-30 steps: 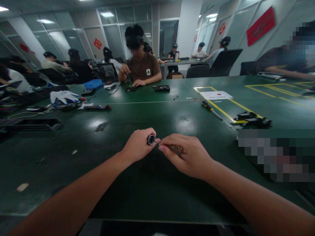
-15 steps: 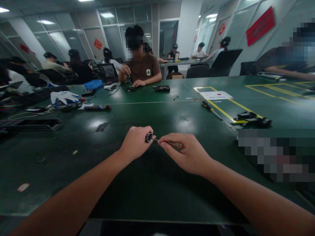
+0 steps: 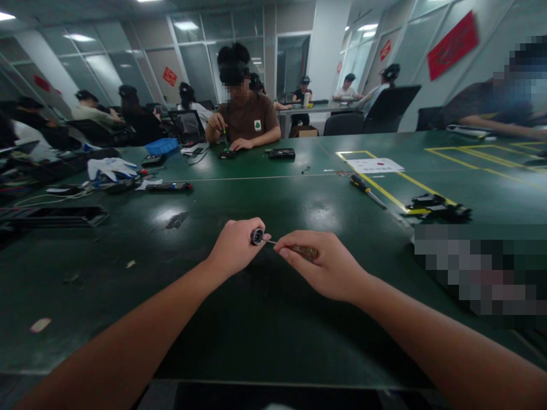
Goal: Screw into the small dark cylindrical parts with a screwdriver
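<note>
My left hand [image 3: 234,246] is closed around a small black cylindrical part [image 3: 257,237], whose round open end with a light ring faces me. Most of that part is hidden inside the fist. In my right hand [image 3: 327,265] is a screwdriver [image 3: 305,250] with an amber see-through handle and a thin metal shaft. The shaft points left, and its tip is at the rim of the black part; I cannot tell whether it goes inside. Both hands are above the green table [image 3: 256,336], near its middle.
Another screwdriver [image 3: 367,190], black and yellow, lies beyond my right hand near a black part [image 3: 438,208]. White gloves [image 3: 113,169] and a dark pen-shaped tool [image 3: 168,187] lie at the left. Across the table a co-worker [image 3: 248,117] handles a small device.
The black part in my left hand has turned slightly, so its round end faces me more. My right hand and the screwdriver have hardly moved.
</note>
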Motion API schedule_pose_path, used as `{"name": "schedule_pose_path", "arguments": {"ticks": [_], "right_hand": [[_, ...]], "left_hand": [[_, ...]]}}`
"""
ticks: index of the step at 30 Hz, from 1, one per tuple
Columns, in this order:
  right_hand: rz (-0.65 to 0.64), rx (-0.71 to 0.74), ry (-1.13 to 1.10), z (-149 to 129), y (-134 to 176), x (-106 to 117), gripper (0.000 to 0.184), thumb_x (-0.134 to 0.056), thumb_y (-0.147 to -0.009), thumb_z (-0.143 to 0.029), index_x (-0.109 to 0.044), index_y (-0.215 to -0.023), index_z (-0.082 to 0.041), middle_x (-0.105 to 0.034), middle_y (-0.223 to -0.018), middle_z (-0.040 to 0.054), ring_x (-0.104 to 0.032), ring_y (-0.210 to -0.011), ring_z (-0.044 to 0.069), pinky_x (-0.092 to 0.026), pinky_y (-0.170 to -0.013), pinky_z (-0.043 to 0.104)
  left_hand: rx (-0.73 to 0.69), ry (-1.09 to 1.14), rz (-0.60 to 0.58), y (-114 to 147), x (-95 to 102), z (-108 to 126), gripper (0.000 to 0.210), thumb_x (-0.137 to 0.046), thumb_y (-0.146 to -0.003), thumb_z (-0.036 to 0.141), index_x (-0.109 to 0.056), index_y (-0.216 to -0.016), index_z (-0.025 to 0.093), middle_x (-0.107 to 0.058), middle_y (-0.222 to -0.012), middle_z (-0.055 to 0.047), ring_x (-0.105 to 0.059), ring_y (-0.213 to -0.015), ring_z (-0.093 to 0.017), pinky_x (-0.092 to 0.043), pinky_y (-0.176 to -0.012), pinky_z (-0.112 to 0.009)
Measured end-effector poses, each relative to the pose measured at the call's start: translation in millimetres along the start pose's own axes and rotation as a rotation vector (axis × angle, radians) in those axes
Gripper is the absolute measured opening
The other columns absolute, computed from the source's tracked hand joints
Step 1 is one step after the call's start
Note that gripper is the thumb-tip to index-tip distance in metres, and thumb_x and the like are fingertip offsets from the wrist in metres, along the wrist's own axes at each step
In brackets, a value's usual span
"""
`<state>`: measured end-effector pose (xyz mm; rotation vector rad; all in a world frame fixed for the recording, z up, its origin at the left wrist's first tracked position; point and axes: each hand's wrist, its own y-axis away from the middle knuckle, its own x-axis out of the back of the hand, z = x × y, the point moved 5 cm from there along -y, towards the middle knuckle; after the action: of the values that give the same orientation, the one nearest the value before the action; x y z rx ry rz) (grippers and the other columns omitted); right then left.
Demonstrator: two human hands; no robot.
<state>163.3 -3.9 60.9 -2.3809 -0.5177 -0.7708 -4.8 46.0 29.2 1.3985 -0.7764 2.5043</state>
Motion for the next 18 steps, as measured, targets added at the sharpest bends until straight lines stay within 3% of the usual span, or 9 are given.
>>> {"name": "schedule_pose_path", "arguments": {"ticks": [3, 7, 14, 18], "right_hand": [[0.039, -0.127, -0.156, 7, 0, 0, 0.017, -0.058, -0.096, -0.025, -0.075, -0.096, -0.02, -0.077, -0.091, 0.0028, -0.072, -0.085, 0.018, -0.053, -0.078, 0.029], [0.079, -0.194, -0.255, 13, 2, -2, 0.017, -0.06, -0.095, -0.029, -0.074, -0.095, -0.019, -0.077, -0.088, 0.0031, -0.073, -0.083, 0.019, -0.054, -0.074, 0.03], [0.05, -0.11, -0.088, 4, 2, 0, 0.018, -0.059, -0.096, -0.026, -0.075, -0.097, -0.021, -0.077, -0.092, 0.0023, -0.071, -0.083, 0.017, -0.052, -0.077, 0.028], [0.014, 0.007, 0.055, -6, 1, 1, 0.018, -0.057, -0.096, -0.021, -0.075, -0.097, -0.019, -0.076, -0.094, 0.003, -0.069, -0.083, 0.016, -0.05, -0.077, 0.028]], "left_hand": [[-0.077, -0.099, -0.011, 0, -0.8, 5, 0.019, -0.063, -0.092, 0.034, -0.063, -0.082, 0.019, -0.064, -0.073, 0.001, -0.057, -0.07, -0.017, -0.033, -0.068, -0.031], [-0.064, -0.034, -0.011, 1, -1.4, 3, 0.021, -0.061, -0.093, 0.036, -0.062, -0.082, 0.018, -0.062, -0.07, 0.002, -0.055, -0.064, -0.014, -0.032, -0.063, -0.03], [-0.054, 0.003, -0.007, 1, -1.6, 2, 0.02, -0.063, -0.092, 0.035, -0.061, -0.081, 0.019, -0.062, -0.07, 0.002, -0.055, -0.064, -0.014, -0.033, -0.063, -0.029], [-0.042, -0.055, -0.008, 0, -0.4, 2, 0.018, -0.062, -0.093, 0.034, -0.061, -0.082, 0.019, -0.064, -0.073, 0.002, -0.057, -0.069, -0.016, -0.034, -0.069, -0.031]]}}
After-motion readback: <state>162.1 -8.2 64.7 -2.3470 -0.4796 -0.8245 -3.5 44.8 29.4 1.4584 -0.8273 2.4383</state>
